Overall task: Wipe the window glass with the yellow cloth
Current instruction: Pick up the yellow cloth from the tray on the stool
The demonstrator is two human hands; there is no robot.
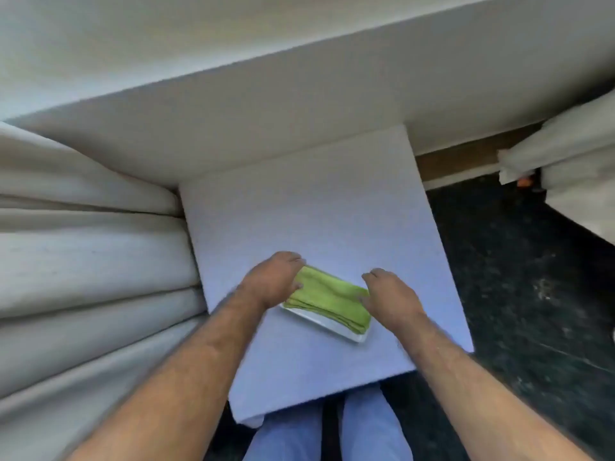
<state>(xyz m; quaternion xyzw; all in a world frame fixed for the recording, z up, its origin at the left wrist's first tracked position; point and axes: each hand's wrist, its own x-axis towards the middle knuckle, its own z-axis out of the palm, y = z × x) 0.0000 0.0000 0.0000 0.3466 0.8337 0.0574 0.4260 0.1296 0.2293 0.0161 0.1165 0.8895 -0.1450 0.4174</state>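
Yellow cloth (327,302) sits folded on a little white tray (352,335) near the front of the white tabletop (299,211), curtains (83,261) off to its left. Left hand (274,281) curls onto the cloth's left end, right hand (391,299) onto its right, fingers loosely bent, probably to lift it. No window glass in view.

Folded yellow-green terry cloth (327,302), lying flat.
Stacked in neat layers, long side slanting, set between left hand (273,281) and right hand (392,299), touched by fingertips at both ends.
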